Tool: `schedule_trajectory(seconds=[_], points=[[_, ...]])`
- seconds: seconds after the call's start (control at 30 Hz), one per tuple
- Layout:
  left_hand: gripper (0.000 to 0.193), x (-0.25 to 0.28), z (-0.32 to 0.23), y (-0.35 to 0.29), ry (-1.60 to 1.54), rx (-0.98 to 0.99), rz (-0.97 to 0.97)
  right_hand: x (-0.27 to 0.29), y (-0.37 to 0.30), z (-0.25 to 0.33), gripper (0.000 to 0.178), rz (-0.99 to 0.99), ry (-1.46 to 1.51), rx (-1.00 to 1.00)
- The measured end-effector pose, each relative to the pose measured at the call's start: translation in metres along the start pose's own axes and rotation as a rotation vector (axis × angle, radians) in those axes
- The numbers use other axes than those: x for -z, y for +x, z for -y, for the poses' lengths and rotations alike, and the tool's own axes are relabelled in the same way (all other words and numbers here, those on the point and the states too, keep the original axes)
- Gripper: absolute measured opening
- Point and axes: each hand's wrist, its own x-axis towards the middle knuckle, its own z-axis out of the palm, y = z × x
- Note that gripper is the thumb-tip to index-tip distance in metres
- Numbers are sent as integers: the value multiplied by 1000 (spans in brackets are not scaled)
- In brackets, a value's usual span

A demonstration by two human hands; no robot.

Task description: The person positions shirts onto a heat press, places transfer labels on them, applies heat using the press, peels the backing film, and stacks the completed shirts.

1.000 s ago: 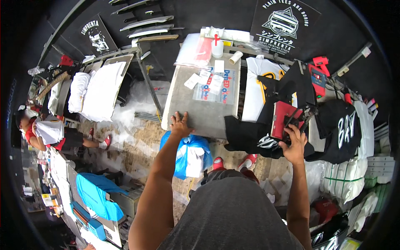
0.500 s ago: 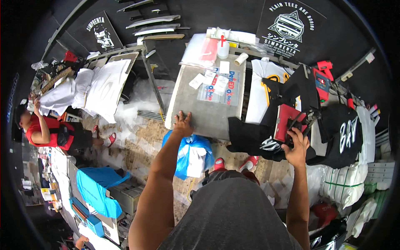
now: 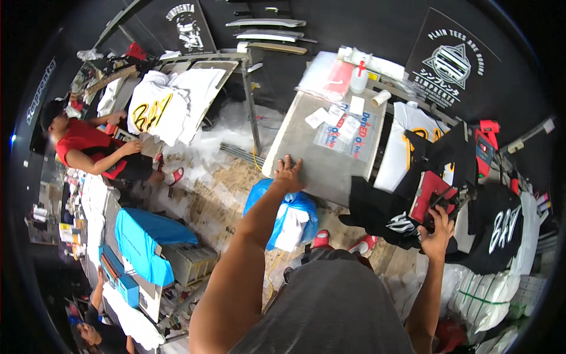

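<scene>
Black shirt (image 3: 372,203), right of centre: white print (image 3: 402,223) partly covered by the red press (image 3: 423,192); grip of the right hand (image 3: 436,233) on the press unclear, fingertips partly hidden. Blue bag (image 3: 306,223), centre: upper part hidden behind the left forearm (image 3: 250,236) and table (image 3: 289,138). Co-worker (image 3: 109,337), lower left: cut off by the lower edge.

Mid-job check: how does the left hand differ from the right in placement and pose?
Placement: the left hand rests on the grey board near its front edge, while the right hand is at the red device.
Pose: the left hand lies with fingers spread; the right hand has bent fingers at the device's dark part.
Shared: both are bare, backs toward the camera.
</scene>
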Motion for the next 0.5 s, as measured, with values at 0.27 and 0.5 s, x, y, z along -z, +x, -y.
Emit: schedule_trajectory(seconds=[0.27,0.5], points=[[111,3,0,-4,-29,9,10,-3,0,-2,69,-1,-30,18],[112,-1,1,0,-12,1,20,-5,-1,-5,69,-13,-51,33]])
